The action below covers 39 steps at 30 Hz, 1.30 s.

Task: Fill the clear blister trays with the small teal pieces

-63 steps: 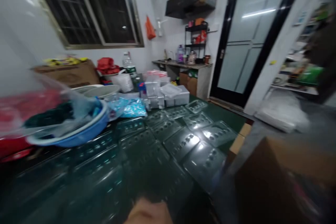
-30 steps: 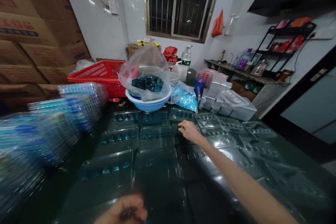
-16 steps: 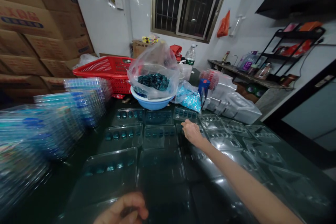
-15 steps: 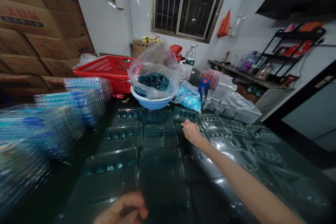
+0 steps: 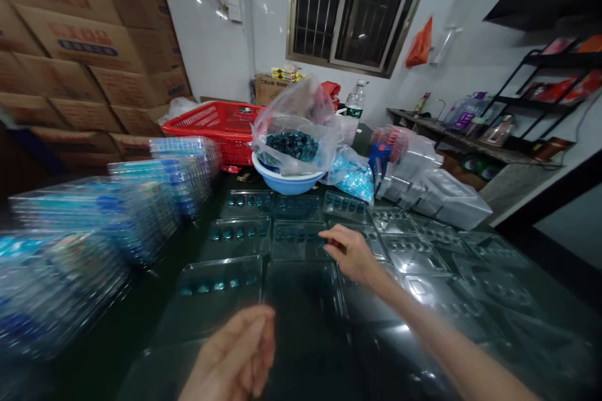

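Note:
My right hand (image 5: 348,254) hangs just over the clear plastic blister trays (image 5: 298,241) laid in rows on the dark table, its fingertips close to one tray. Nothing shows in its slightly parted fingers. At the bottom edge, my left hand (image 5: 232,351) is raised over a tray holding small teal pieces (image 5: 219,285). Its fingers are bunched, and they would hide anything small. Beyond the trays, a blue plastic bowl (image 5: 286,182) holds a clear bag of dark teal pieces (image 5: 291,145).
Tall stacks of filled trays (image 5: 70,263) stand blurred to the left. Behind them are a red plastic basket (image 5: 221,125) and stacked cardboard boxes (image 5: 79,31). A bag of light blue pieces (image 5: 352,182) and stacked clear trays (image 5: 446,197) lie to the right.
My left hand has risen from the bottom edge, and the dark item seen in it earlier no longer shows. My right hand has moved nearer me, and the whole view has shifted right.

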### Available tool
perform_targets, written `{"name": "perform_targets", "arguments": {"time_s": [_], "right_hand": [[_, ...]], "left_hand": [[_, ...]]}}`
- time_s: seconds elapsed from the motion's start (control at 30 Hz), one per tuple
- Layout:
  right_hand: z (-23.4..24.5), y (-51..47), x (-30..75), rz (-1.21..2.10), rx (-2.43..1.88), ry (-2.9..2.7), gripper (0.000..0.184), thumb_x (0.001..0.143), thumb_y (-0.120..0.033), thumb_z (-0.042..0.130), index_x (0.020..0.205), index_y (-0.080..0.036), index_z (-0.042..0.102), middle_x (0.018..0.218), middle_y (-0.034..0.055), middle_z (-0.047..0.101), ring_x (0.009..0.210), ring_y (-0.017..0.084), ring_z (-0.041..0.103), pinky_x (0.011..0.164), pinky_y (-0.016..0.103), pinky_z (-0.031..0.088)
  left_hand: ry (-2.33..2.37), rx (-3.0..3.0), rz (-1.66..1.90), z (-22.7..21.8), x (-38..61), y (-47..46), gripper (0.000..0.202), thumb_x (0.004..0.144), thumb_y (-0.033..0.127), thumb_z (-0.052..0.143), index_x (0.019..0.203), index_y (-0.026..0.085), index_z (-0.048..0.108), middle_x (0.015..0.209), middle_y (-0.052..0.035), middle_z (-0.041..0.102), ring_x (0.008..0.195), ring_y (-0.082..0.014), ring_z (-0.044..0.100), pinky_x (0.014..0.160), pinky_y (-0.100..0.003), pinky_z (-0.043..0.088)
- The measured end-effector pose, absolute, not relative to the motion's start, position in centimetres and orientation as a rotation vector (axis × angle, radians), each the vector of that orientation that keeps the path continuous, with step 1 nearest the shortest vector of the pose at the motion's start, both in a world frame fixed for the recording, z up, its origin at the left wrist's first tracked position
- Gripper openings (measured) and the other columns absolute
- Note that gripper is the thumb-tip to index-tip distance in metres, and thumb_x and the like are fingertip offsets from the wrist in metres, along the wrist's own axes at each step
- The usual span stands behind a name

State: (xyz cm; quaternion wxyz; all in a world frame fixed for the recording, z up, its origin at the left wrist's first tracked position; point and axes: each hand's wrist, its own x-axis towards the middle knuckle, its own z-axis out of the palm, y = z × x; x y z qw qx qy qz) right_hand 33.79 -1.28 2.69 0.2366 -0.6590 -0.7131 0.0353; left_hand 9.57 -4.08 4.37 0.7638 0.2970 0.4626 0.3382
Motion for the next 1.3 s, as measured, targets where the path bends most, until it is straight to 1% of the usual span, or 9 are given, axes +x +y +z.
{"name": "perform_targets", "arguments": {"time_s": [0.13,0.37,0.5,0.6,0.73,0.83,0.93,1.13,1.3], "right_hand": [[4.9,-5.7,28.7,0.374,-1.343,-1.924,0.030,0.080,-0.008,0.043,0.105,-0.020,0.055,0.090,0.0029,0.055,0.080,0.012,0.053,0.070,0.022,0.042],[5.5,-9.0,25.0,0.421,-1.431,-2.097,0.028,0.082,-0.008,0.036,0.096,-0.020,0.058,0.085,0.0047,0.055,0.075,0.014,0.051,0.065,0.026,0.041],[5.2,-10.0,24.5,0.554,-1.351,-1.842,0.030,0.080,-0.010,0.040,0.103,-0.021,0.055,0.089,0.0050,0.055,0.078,0.014,0.052,0.067,0.026,0.042],[5.0,-10.5,24.1,0.978,-1.265,-1.411,0.029,0.082,-0.020,0.043,0.109,-0.018,0.052,0.073,0.0023,0.056,0.061,0.011,0.053,0.055,0.024,0.044],[4.4,-11.1,23.7,1.335,-1.155,-1.060,0.028,0.084,-0.031,0.043,0.094,-0.012,0.061,0.052,-0.0024,0.048,0.042,0.007,0.044,0.040,0.019,0.038],[4.0,-11.6,23.6,1.403,-1.074,-0.940,0.025,0.081,-0.030,0.048,0.083,-0.011,0.063,0.052,-0.0014,0.049,0.043,0.007,0.044,0.038,0.017,0.036],[3.8,-12.0,23.9,1.439,-1.030,-0.831,0.019,0.077,-0.029,0.054,0.079,-0.012,0.063,0.055,0.0000,0.052,0.048,0.008,0.047,0.037,0.016,0.036],[3.1,-12.0,24.9,1.604,-0.852,-0.632,0.017,0.072,-0.029,0.061,0.074,-0.013,0.057,0.059,-0.0013,0.051,0.047,0.006,0.045,0.035,0.015,0.033],[2.3,-12.3,24.9,1.671,-0.796,-0.576,0.023,0.070,-0.030,0.065,0.083,-0.014,0.056,0.054,-0.0029,0.053,0.042,0.006,0.046,0.033,0.014,0.035]], "left_hand": [[0.914,0.642,0.720,4.3,11.0,-4.3,0.023,0.069,0.035,0.063,0.078,0.015,0.062,0.058,0.0011,0.051,0.045,-0.0064,0.043,0.034,-0.016,0.023],[0.891,0.873,0.760,3.3,10.5,-5.5,0.019,0.074,0.034,0.059,0.072,0.014,0.058,0.050,0.0048,0.044,0.040,-0.0036,0.030,0.036,-0.017,0.020],[0.845,0.852,0.765,3.4,10.2,-6.0,0.018,0.075,0.032,0.058,0.073,0.015,0.056,0.051,0.0053,0.041,0.042,-0.0036,0.029,0.038,-0.017,0.019],[0.778,0.836,0.740,3.4,10.3,-6.2,0.016,0.076,0.031,0.058,0.075,0.015,0.057,0.049,0.0055,0.040,0.043,-0.0042,0.031,0.039,-0.017,0.019],[0.812,0.998,0.803,3.9,10.6,-6.6,0.016,0.072,0.028,0.062,0.067,0.013,0.060,0.055,0.0027,0.049,0.038,-0.0020,0.025,0.037,-0.019,0.014],[0.860,1.190,0.885,4.6,10.7,-6.8,0.019,0.069,0.027,0.064,0.057,0.012,0.060,0.059,0.0001,0.053,0.043,-0.0051,0.036,0.039,-0.020,0.024],[0.894,1.369,0.953,5.2,10.6,-6.9,0.018,0.068,0.025,0.064,0.054,0.014,0.060,0.058,-0.0012,0.053,0.056,-0.0126,0.048,0.053,-0.023,0.036],[0.909,1.511,0.832,5.6,10.5,-6.7,0.015,0.067,0.025,0.064,0.056,0.016,0.061,0.058,-0.0007,0.055,0.057,-0.0134,0.048,0.055,-0.023,0.035],[0.872,1.498,0.765,5.1,11.0,-6.9,0.016,0.070,0.026,0.062,0.057,0.016,0.061,0.058,-0.0010,0.054,0.056,-0.0131,0.047,0.053,-0.023,0.035]]}}
